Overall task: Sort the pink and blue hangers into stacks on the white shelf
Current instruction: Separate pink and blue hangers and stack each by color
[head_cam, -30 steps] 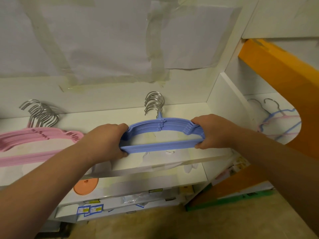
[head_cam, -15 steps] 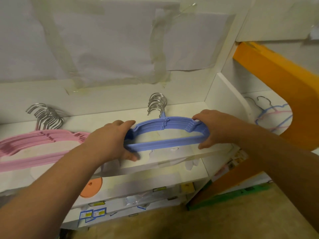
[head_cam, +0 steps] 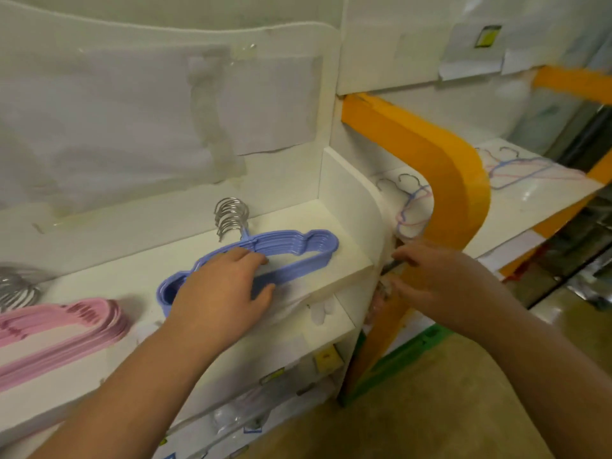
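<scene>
A stack of blue hangers (head_cam: 298, 246) with metal hooks lies flat on the white shelf (head_cam: 132, 276), close to its right side panel. My left hand (head_cam: 218, 286) grips the stack's left half, fingers over the top and thumb at the front bar. My right hand (head_cam: 430, 273) is off the stack, past the shelf's right corner, with its fingers loosely apart. A thin dark thing at its fingertips is too blurred to identify. A stack of pink hangers (head_cam: 66, 326) lies at the shelf's left end.
The white side panel (head_cam: 347, 200) closes the shelf on the right. Beyond it curves an orange frame (head_cam: 447, 180). Loose pink and blue hangers (head_cam: 516, 170) lie on a neighbouring white surface, with more of them (head_cam: 414, 207) behind the frame. Labelled shelves sit below.
My right hand let go of the blue stack and moved right past the shelf corner. The stack now lies on the shelf, and the view has swung right.
</scene>
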A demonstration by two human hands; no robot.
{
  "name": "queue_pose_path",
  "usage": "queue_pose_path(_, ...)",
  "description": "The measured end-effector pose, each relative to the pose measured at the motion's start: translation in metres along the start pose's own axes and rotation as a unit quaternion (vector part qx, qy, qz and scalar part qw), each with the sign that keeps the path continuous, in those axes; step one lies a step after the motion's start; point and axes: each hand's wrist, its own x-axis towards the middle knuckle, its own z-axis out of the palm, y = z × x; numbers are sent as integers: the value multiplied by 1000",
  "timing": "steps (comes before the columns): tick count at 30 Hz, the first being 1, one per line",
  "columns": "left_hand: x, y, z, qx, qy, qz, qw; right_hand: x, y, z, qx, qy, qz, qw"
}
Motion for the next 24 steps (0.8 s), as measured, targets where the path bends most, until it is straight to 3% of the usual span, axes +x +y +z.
queue_pose_path(5, 7, 84, 14, 0, -26, 52, 998, -37, 57, -27, -3, 42, 24, 999)
queue_pose_path(16, 31, 329, 78, -48, -64, 105, 991, -98, 259, -93, -16, 11, 14, 1000)
queue_pose_path(24, 87, 405, 114, -56, -64, 61, 995, -85, 356, -110, -2, -28, 9, 1000)
